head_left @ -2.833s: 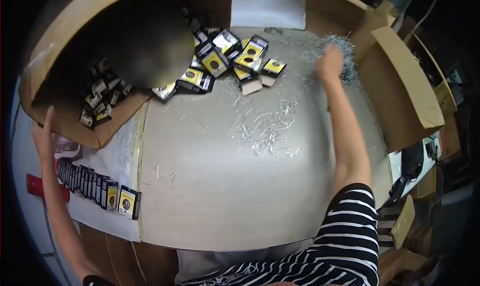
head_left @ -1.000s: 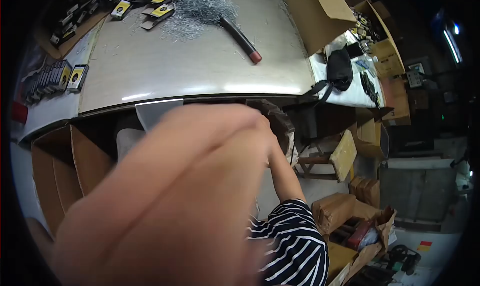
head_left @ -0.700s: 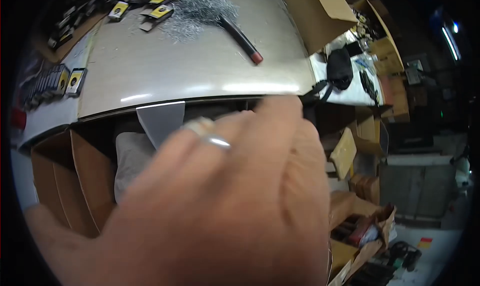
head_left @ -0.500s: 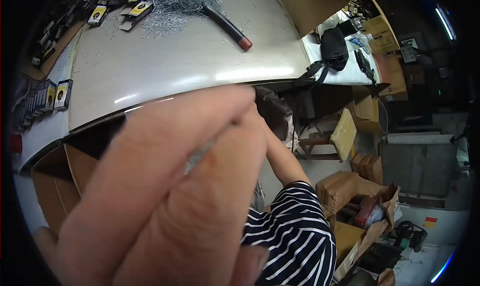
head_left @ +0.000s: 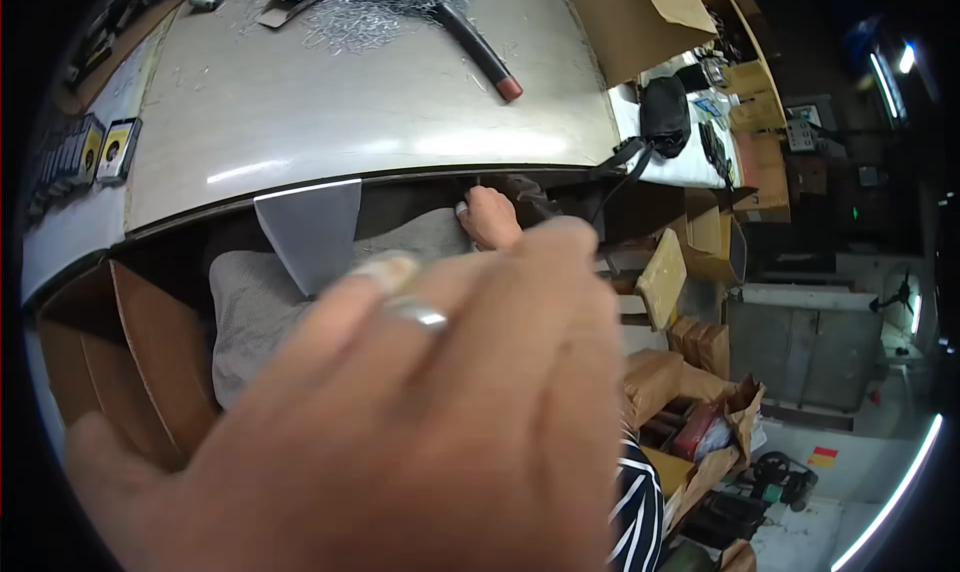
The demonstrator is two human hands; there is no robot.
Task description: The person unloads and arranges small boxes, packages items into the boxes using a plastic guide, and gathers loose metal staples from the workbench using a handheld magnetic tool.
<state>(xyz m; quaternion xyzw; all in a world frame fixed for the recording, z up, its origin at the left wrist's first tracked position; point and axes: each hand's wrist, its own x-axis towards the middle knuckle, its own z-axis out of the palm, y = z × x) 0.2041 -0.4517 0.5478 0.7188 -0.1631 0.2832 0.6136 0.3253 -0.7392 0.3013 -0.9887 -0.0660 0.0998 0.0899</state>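
My left hand (head_left: 430, 412) fills the lower middle, very close to the camera and blurred. A silver ring is on one of its fingers, the fingers look apart, and I see nothing held. Beyond it, my right hand (head_left: 492, 220) is small and closed, low by the table's front edge over the grey-clad lap (head_left: 250, 307). Its fingertips are partly hidden, so what they hold, if anything, cannot be made out. Between the lap and the table edge, a translucent whitish sheet (head_left: 315, 227) juts downward, apart from the right hand.
On the table (head_left: 330, 122) lie a heap of thin silver metal pieces (head_left: 390, 12), a black bar with a red end (head_left: 480, 52) and black-and-yellow small boxes (head_left: 118, 152). An open carton (head_left: 150, 352) stands at lower left. A black bag (head_left: 663, 117) and a stool (head_left: 662, 277) are at right.
My left hand has turned and shifted right, bringing its ring into sight. The view has tilted, so my right hand, the lap and more of the translucent sheet now show.
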